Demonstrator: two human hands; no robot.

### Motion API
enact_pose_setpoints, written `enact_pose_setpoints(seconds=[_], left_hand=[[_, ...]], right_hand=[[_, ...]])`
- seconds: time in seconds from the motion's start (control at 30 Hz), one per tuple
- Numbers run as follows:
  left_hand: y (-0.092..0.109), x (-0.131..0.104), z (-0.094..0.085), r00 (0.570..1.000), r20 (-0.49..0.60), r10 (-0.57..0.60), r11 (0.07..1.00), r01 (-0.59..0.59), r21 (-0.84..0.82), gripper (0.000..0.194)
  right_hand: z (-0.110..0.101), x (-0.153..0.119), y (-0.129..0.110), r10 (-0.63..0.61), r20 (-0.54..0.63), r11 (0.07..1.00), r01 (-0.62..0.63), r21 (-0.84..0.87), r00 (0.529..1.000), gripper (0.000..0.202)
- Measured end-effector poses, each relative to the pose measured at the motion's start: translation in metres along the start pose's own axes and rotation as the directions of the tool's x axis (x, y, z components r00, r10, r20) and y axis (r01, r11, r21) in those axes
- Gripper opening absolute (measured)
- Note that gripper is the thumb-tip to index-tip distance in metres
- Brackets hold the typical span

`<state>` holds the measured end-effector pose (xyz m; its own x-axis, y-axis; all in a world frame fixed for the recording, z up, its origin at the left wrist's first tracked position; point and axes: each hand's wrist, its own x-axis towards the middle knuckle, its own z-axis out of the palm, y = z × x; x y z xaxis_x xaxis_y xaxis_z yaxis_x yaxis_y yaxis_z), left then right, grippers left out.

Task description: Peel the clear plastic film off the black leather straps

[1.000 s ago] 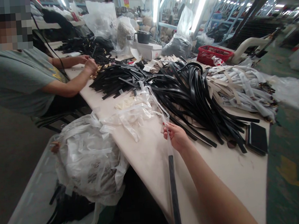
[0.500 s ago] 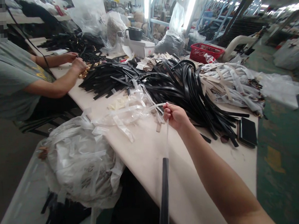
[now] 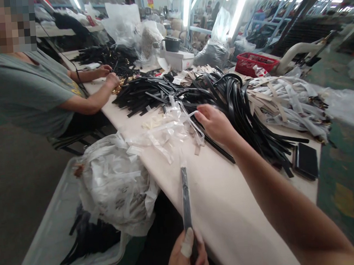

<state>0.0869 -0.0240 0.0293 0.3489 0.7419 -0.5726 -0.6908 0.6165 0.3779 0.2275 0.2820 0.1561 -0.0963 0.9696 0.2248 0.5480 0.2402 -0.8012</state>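
At the bottom centre my left hand [image 3: 185, 255], with a pale cover on the thumb, grips a black strip [image 3: 185, 196] that points up and away over the table's edge. A clear film extends past the strip's far end. My right hand [image 3: 212, 120] reaches across the table [image 3: 230, 201], fingers closed; a narrow translucent piece [image 3: 193, 113] shows at its fingertips. Beside that hand are the long black straps [image 3: 235, 100], and left of it lies a heap of clear plastic sleeves [image 3: 165, 135].
A white plastic bag [image 3: 117, 185] bulges over a pale bin [image 3: 45, 242] at left. A person's hands [image 3: 111, 78] work beyond it. A black wallet-like item [image 3: 306, 160], wrapped straps [image 3: 299, 107] and a red basket [image 3: 255, 63] stand to the right.
My left hand has come into view on the black strip. My right hand has moved slightly up and away from the strip, and the strip's far end stands farther left. The view has shifted.
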Motion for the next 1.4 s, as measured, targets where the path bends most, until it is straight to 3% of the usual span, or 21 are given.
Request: enact_pose_setpoints(seconds=[0.07,0.17,0.2,0.27,0.33,0.4,0.53,0.63,0.73,0.9,1.07,1.17,1.27,1.4], left_hand=[[0.020,0.016,0.021,0.988,0.056,0.141,0.990,-0.139,-0.032,0.042],[0.042,0.040,0.050,0.956,0.070,0.286,0.958,-0.287,0.011,0.037],[0.045,0.049,0.057,0.951,0.064,0.303,0.951,-0.305,0.041,0.035],[0.046,0.065,0.068,0.957,0.064,0.282,0.950,-0.288,0.120,0.029],[0.046,0.081,0.076,0.957,0.065,0.284,0.939,-0.291,0.182,0.026],[0.050,0.096,0.082,0.932,0.047,0.360,0.913,-0.362,0.187,0.031],[0.060,0.114,0.090,0.872,-0.005,0.489,0.869,-0.486,0.098,0.028],[0.056,0.110,0.087,0.903,0.045,0.426,0.888,-0.427,0.169,0.029],[0.057,0.104,0.081,0.951,0.096,0.294,0.914,-0.309,0.263,0.033],[0.074,0.105,0.079,0.888,0.091,0.452,0.860,-0.460,0.220,0.034],[0.035,0.095,0.066,0.917,-0.042,0.398,0.865,-0.360,0.349,0.039],[0.022,0.094,0.055,0.948,-0.077,0.309,0.902,-0.266,0.340,0.039],[0.043,0.106,0.052,0.956,-0.054,0.287,0.935,-0.267,0.234,0.033],[0.069,0.124,0.059,0.925,-0.061,0.375,0.914,-0.358,0.192,0.026]], right_hand=[[-0.006,-0.084,-0.003,0.062,0.274,0.994,-0.085,0.073,0.960,0.033],[-0.002,-0.195,0.007,0.230,0.574,0.879,-0.421,0.223,0.786,0.038],[0.003,-0.221,0.012,0.272,0.593,0.804,-0.518,0.292,0.758,0.041],[0.014,-0.257,0.024,0.406,0.518,0.693,-0.623,0.363,0.753,0.049],[0.022,-0.275,0.035,0.504,0.392,0.673,-0.634,0.380,0.770,0.052],[0.023,-0.283,0.041,0.515,0.344,0.701,-0.617,0.358,0.785,0.043],[0.023,-0.284,0.038,0.426,0.452,0.656,-0.612,0.441,0.783,0.032],[0.031,-0.270,0.032,0.394,0.415,0.614,-0.571,0.546,0.820,0.032],[0.044,-0.256,0.031,0.398,0.334,0.645,-0.519,0.560,0.855,0.035],[0.057,-0.248,0.034,0.391,0.394,0.616,-0.554,0.560,0.832,0.036],[0.061,-0.241,0.035,0.371,0.257,0.776,-0.449,0.443,0.893,0.042],[0.065,-0.241,0.041,0.383,0.240,0.807,-0.450,0.383,0.892,0.044],[0.069,-0.246,0.049,0.403,0.275,0.772,-0.486,0.409,0.873,0.044],[0.073,-0.247,0.054,0.418,0.352,0.725,-0.541,0.426,0.837,0.043]])
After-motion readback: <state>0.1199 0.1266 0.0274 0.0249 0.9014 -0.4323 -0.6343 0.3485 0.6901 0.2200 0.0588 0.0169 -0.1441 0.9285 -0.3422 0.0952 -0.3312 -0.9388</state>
